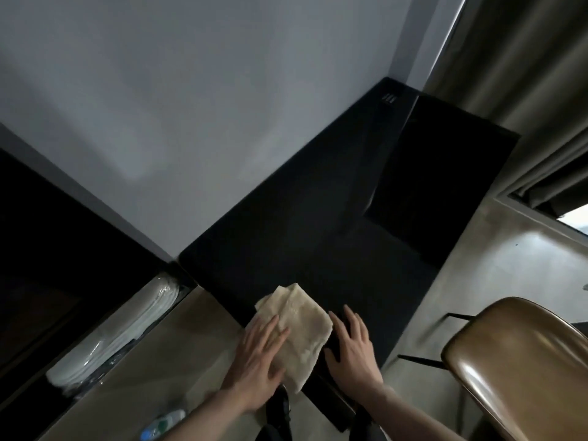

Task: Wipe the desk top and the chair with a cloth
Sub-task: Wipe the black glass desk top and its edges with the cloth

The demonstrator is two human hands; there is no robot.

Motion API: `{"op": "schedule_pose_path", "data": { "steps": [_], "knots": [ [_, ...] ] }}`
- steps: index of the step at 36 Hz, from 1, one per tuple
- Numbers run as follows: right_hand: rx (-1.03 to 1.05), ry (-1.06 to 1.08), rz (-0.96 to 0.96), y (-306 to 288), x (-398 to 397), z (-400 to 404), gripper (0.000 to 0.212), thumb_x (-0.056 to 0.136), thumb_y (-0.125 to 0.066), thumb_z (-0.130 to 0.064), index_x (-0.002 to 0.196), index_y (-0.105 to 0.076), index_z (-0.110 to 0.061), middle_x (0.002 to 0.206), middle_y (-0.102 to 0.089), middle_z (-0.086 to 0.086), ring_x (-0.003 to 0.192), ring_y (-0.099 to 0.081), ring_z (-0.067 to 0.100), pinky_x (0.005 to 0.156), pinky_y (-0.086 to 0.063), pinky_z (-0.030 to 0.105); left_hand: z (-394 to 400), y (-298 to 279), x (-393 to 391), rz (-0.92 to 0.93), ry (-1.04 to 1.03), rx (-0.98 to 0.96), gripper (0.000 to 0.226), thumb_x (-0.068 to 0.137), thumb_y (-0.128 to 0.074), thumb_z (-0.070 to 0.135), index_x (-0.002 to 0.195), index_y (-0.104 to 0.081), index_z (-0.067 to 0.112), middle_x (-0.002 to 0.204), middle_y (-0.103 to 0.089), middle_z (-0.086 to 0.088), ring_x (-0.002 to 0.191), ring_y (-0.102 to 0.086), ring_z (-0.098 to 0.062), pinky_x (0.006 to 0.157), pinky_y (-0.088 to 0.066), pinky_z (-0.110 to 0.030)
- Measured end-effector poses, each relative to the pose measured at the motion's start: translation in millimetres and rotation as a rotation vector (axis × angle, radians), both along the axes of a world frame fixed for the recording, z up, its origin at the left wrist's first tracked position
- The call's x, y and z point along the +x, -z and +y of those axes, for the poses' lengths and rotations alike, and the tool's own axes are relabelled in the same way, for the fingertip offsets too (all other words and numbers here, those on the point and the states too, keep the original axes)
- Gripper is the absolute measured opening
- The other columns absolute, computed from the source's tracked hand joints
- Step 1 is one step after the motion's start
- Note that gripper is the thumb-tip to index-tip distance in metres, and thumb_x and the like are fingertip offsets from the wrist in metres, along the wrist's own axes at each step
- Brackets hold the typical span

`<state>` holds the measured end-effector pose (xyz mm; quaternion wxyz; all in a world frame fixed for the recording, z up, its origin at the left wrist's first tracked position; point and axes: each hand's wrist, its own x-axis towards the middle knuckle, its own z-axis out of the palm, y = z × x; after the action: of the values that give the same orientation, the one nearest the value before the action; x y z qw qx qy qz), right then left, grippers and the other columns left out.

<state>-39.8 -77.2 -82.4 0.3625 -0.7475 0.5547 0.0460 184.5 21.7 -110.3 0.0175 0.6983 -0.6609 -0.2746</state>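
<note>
hands lay flat, gripping nothing: my left hand (259, 354) on one cloth (297, 329), right hand (353, 348) on the desk top (302, 218); one chair (521, 361) stood near.

Both forearms enter from the bottom edge, bare, angled up and inward toward each other. Left hand (259, 354): palm down, fingers straight and slightly spread, lying flat on the cloth (296, 329). Right hand (353, 345): palm down, fingers extended and fanned, thumb out to the left, resting flat on the dark surface (302, 218) just beside the cloth's right edge. Neither hand grips anything.
</note>
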Motion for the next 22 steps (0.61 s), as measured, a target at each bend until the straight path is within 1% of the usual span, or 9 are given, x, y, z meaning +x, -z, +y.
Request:
{"op": "schedule_pose_path", "data": {
  "steps": [3,5,7,9,11,13,15,17,22],
  "knots": [
    [-0.022,-0.004,0.105,-4,-30,-17,0.079,0.099,-0.052,-0.038,0.163,-0.007,-0.034,0.17,0.011,-0.002,0.156,0.012,0.027,0.126,-0.01,0.044,-17,0,-11,-0.109,0.08,0.078,0.085,0.093,-0.04,0.06,0.155,0.017,0.047,0.16,0.036,0.012,0.143,0.04,-0.021,0.12,0.01,-0.049],
    [-0.02,-0.016,0.154,-4,-48,-27,0.08,0.1,-0.051,-0.039,0.163,-0.002,-0.034,0.17,0.013,0.0,0.156,0.014,0.029,0.127,-0.006,0.043,-25,2,-17,-0.164,0.099,0.152,0.085,0.096,-0.035,0.062,0.146,0.032,0.05,0.154,0.045,0.011,0.132,0.053,-0.02,0.12,0.013,-0.051],
    [-0.016,-0.023,0.174,-3,-66,-39,0.082,0.1,-0.051,-0.04,0.163,0.0,-0.033,0.17,0.014,0.001,0.156,0.015,0.031,0.127,-0.005,0.044,-33,6,-23,-0.208,0.101,0.214,0.082,0.097,-0.028,0.064,0.138,0.041,0.051,0.151,0.049,0.01,0.125,0.059,-0.021,0.12,0.013,-0.054],
    [-0.011,-0.034,0.192,0,-82,-50,0.083,0.1,-0.051,-0.04,0.163,0.001,-0.032,0.17,0.014,0.003,0.156,0.015,0.032,0.127,-0.006,0.045,-38,12,-30,-0.208,0.077,0.237,0.075,0.097,-0.018,0.069,0.14,0.041,0.05,0.151,0.05,0.01,0.125,0.06,-0.023,0.118,0.014,-0.058],
    [-0.009,-0.054,0.198,4,-99,-62,0.084,0.099,-0.052,-0.041,0.163,0.001,-0.031,0.17,0.013,0.003,0.156,0.014,0.033,0.127,-0.006,0.045,-40,14,-40,-0.189,0.032,0.262,0.069,0.092,-0.002,0.071,0.146,0.033,0.048,0.152,0.048,0.011,0.128,0.058,-0.025,0.115,0.017,-0.057],
    [-0.006,-0.082,0.194,8,-114,-76,0.084,0.099,-0.052,-0.042,0.163,0.001,-0.032,0.17,0.013,0.003,0.156,0.014,0.032,0.127,-0.007,0.045,-43,12,-51,-0.173,-0.025,0.273,0.075,0.081,0.01,0.071,0.149,0.029,0.047,0.152,0.049,0.011,0.129,0.057,-0.025,0.113,0.018,-0.056],
    [0.008,-0.108,0.187,11,-128,-90,0.084,0.099,-0.052,-0.042,0.163,0.002,-0.032,0.17,0.014,0.002,0.156,0.015,0.031,0.127,-0.006,0.045,-47,8,-61,-0.182,-0.071,0.312,0.07,0.088,0.006,0.07,0.149,0.029,0.046,0.149,0.051,0.013,0.13,0.057,-0.026,0.116,0.015,-0.06],
    [0.02,-0.14,0.182,12,-140,-102,0.084,0.1,-0.052,-0.043,0.163,0.003,-0.033,0.17,0.015,0.001,0.156,0.017,0.03,0.127,-0.005,0.045,-52,4,-70,-0.177,-0.126,0.357,0.067,0.096,-0.009,0.06,0.149,0.029,0.045,0.148,0.053,0.013,0.135,0.051,-0.032,0.118,0.008,-0.065],
    [0.022,-0.219,0.18,8,-166,-133,0.083,0.101,-0.051,-0.042,0.163,0.004,-0.032,0.17,0.016,0.001,0.156,0.017,0.03,0.127,-0.006,0.046,-68,-2,-93,-0.179,-0.232,0.399,0.066,0.102,-0.016,0.053,0.151,0.028,0.041,0.149,0.052,0.008,0.141,0.042,-0.035,0.119,0.007,-0.062]
  ]
}}
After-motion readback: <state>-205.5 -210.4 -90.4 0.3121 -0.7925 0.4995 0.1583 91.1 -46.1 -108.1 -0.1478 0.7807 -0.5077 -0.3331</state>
